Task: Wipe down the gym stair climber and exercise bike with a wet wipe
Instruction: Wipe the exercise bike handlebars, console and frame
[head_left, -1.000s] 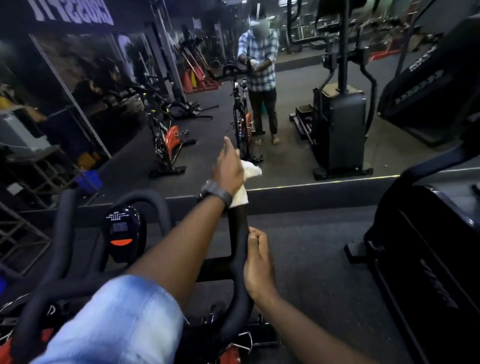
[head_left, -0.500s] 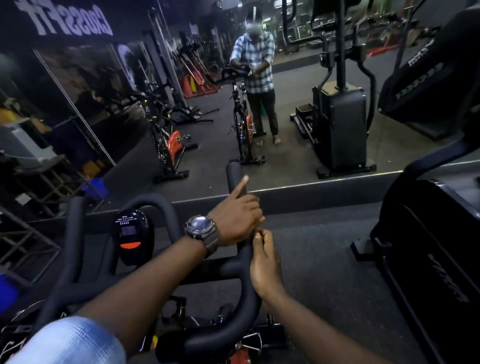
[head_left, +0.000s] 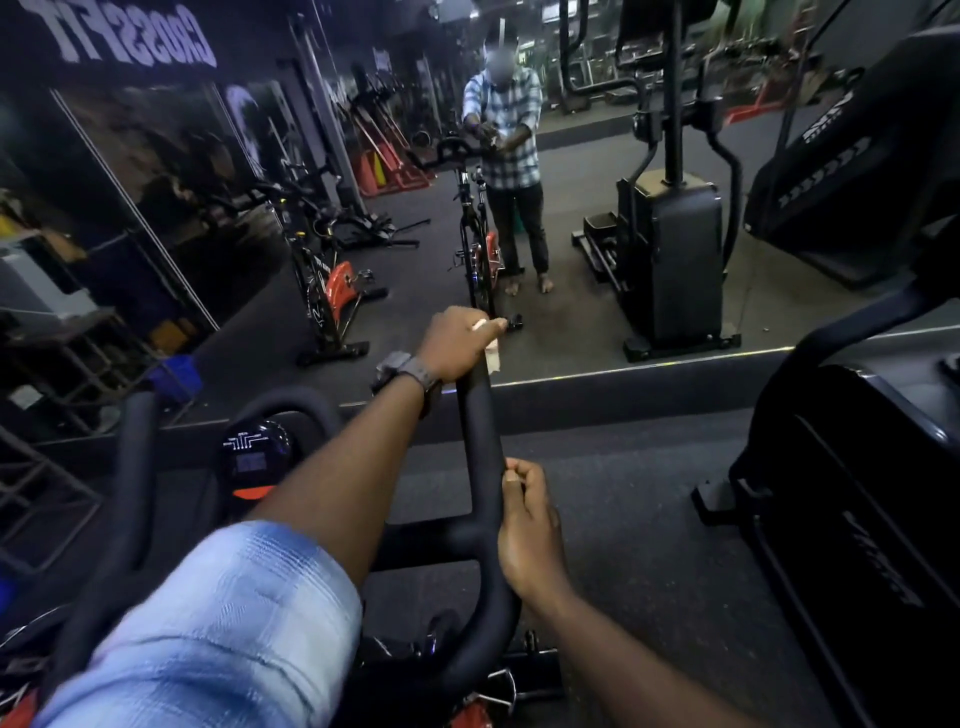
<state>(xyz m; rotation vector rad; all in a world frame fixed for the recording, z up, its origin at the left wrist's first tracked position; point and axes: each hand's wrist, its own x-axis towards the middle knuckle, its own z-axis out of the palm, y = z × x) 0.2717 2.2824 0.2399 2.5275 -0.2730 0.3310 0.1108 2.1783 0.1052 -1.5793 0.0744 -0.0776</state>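
I stand at the exercise bike, whose black handlebar (head_left: 480, 431) runs forward from me. My left hand (head_left: 457, 343), a watch on its wrist, wraps around the far tip of the right bar with the white wet wipe (head_left: 492, 356) bunched under the fingers; only a small edge of the wipe shows. My right hand (head_left: 530, 525) grips the same bar lower down, near its bend. The bike's round console (head_left: 254, 457) with an orange button sits left of my forearm. The black stair climber (head_left: 852, 493) stands to my right.
A wall mirror (head_left: 571, 249) straight ahead reflects me, the bike, other spin bikes and a black machine. A low dark ledge (head_left: 597, 395) runs under the mirror. Grey rubber floor (head_left: 623, 519) lies between bike and stair climber. Metal frames (head_left: 41, 467) stand at left.
My left hand slid down the right bar with the wipe, then back up to its tip. My right hand kept its hold lower on the bar.
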